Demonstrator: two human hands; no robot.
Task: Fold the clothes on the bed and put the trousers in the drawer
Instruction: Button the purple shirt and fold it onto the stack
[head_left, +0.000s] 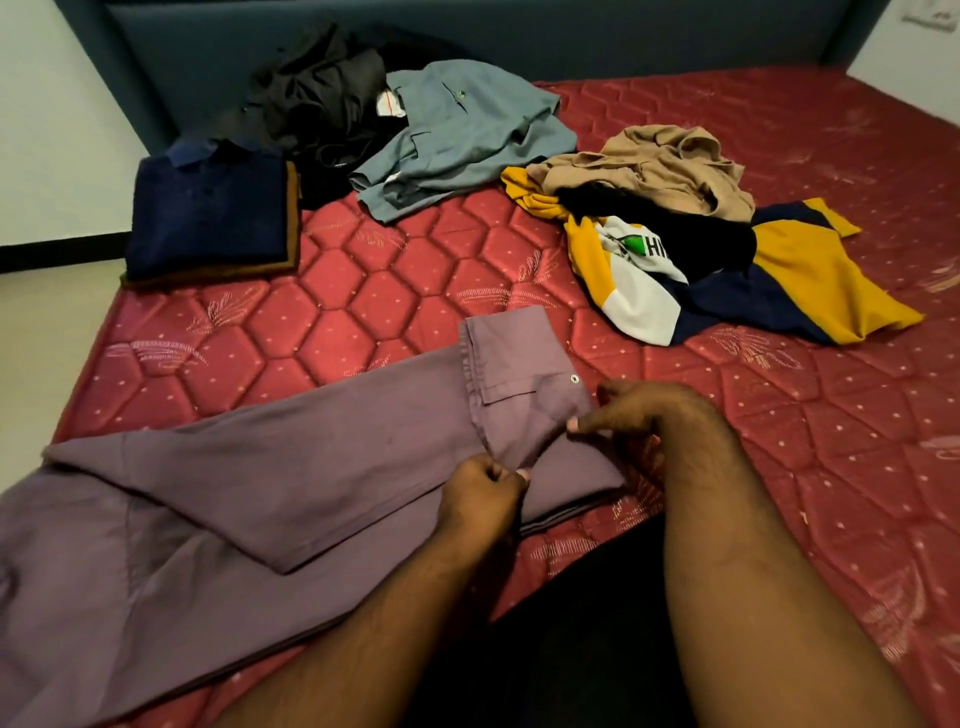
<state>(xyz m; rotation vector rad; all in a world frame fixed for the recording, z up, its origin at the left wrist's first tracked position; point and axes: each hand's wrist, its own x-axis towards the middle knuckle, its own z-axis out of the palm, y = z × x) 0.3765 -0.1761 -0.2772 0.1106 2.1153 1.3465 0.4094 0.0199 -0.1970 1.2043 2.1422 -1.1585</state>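
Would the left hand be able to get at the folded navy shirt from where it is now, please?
Probably not without leaning: the left hand pinches the purple trousers, and the navy shirt lies well beyond across bare mattress. Nothing blocks the way.

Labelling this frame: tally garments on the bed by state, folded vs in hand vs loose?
Folded, stacked: 2, navy shirt on brown garment
In hand: 1, purple trousers
Loose: 4 visible, black heap, grey shirt, tan garment, yellow-navy jersey
Total: 7
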